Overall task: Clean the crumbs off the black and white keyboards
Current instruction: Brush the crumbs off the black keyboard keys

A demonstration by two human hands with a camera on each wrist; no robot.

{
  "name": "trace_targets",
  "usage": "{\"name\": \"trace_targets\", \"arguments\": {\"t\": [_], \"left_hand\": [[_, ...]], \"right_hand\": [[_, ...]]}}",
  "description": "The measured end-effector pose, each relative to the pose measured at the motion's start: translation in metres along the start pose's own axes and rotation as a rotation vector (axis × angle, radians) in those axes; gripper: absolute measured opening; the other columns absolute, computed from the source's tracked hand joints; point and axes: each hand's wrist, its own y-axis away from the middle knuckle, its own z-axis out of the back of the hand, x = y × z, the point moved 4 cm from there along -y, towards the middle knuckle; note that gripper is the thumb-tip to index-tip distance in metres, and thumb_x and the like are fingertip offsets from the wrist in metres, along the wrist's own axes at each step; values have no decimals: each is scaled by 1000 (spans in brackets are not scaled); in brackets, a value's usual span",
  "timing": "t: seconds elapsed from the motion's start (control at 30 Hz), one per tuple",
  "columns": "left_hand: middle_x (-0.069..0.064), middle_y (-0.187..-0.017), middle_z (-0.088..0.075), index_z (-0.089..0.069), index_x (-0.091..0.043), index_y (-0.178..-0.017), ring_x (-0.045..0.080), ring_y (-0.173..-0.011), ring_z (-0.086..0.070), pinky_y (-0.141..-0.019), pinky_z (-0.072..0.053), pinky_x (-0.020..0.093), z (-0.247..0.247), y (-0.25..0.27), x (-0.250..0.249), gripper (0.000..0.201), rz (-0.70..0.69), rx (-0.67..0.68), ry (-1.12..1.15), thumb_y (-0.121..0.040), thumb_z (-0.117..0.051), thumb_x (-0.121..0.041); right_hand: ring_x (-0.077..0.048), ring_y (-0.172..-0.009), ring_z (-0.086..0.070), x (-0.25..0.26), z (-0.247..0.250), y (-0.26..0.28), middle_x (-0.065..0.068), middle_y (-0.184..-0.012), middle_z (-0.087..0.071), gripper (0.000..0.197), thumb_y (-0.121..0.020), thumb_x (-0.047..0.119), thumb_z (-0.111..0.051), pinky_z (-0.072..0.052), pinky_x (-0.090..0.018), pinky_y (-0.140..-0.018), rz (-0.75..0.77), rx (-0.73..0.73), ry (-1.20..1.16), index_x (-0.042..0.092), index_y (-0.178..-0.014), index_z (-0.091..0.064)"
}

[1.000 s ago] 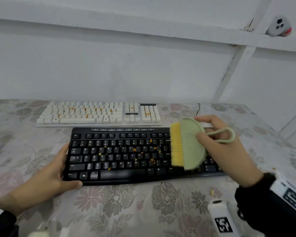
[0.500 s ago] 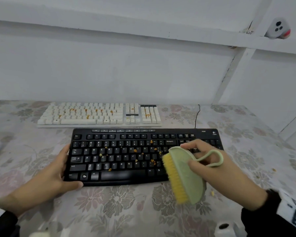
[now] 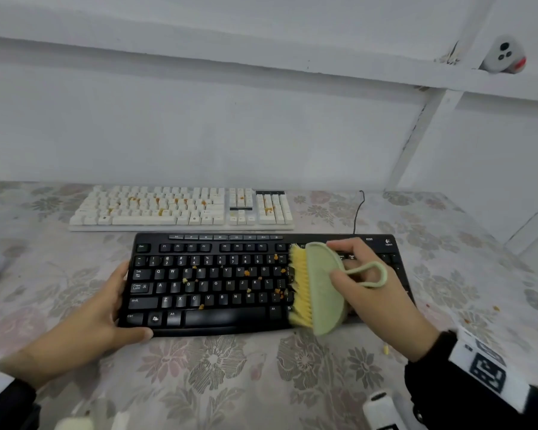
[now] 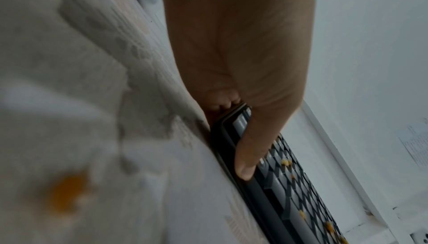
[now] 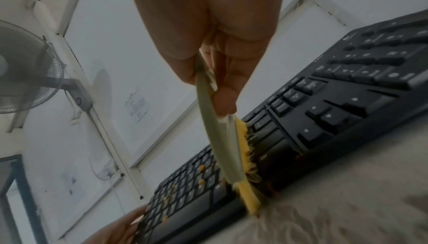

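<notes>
Right, starting at the left: my left hand (image 3: 84, 318) is clamped on the left end of the black keyboard (image 3: 218, 321), thumb lying along its front edge near the Ctrl key, the other fingers wrapped round the side, and the left wrist view shows that thumb (image 4: 252, 149) pressed flat on the keyboard's front lip. So that hand is gripping the keyboard, steadying it on the flowered tablecloth (image 3: 230, 383). Moving across the keys, orange crumbs (image 3: 246, 272) are scattered over the letter rows, thickest toward the right of the letter block. Behind, just beyond the black one, the white keyboard (image 3: 180, 212) lies parallel to it, with its own crumbs across the middle rows and the number pad. Now further right: the green brush (image 3: 323, 287) stands on edge over the black keyboard, its yellow bristles (image 3: 300, 283) facing left and touching the keys just right of the letter block, from the function row down to the front edge. My right hand (image 3: 382, 296) holds it from the right side, fingers curled round the back of the green body with the loop handle (image 3: 370, 274) lying across the knuckles. A few loose crumbs sit on the cloth well to the right of that hand
</notes>
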Motion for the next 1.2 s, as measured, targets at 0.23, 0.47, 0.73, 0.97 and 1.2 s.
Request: {"name": "trace_targets", "arguments": {"t": [0.23, 0.47, 0.73, 0.97, 1.2], "left_hand": [[-15, -129, -59, -31, -69, -128, 12, -118, -60, -100, -45, 41, 0, -1, 0, 115, -25, -4, -13, -32, -93, -56], [-18, -127, -60, -32, -71, -124, 10, -118, -59, -97, -49, 35, -2, 0, -4, 113, -28, -8, -3, -30, -93, -57], [-15, -130, -59, -32, -68, -128, 12, -120, -59, -102, -43, 44, -2, 0, -3, 115, -32, -3, 8, -33, -94, -53], [-21, -125, -60, -33, -74, -120, 6, -115, -61, -92, -51, 29, -1, -1, -2, 111, -54, -7, -15, -27, -92, -59], [-26, -120, -61, -37, -77, -113, 0, -110, -61, -83, -50, 9, -3, -1, -6, 104, -70, -13, -21, -28, -93, -55]], "right_hand": [[-22, -63, -54, 20, 10, 6, -2, -76, -67, 32, -90, 7, -55, -45, -34, -56, 57, 56, 50, 37, -99, -62], [-10, -60, -58, 16, 14, -24, 8, -65, -62, 28, -92, 7, -53, -52, -31, -50, 79, -125, 40, 28, -110, -56], [-17, -58, -40, 2, 2, 6, -13, -67, -52, 30, -90, 10, -53, -35, -31, -54, -15, 102, 91, 38, -99, -61], [-13, -58, -55, 25, 20, -18, 2, -67, -62, 29, -91, 4, -55, -47, -30, -52, 126, -144, 15, 27, -109, -58], [-15, -64, -53, 2, 0, -6, -13, -86, -65, 28, -92, 11, -54, -46, -25, -56, 20, -21, 58, 35, -105, -57]]}}
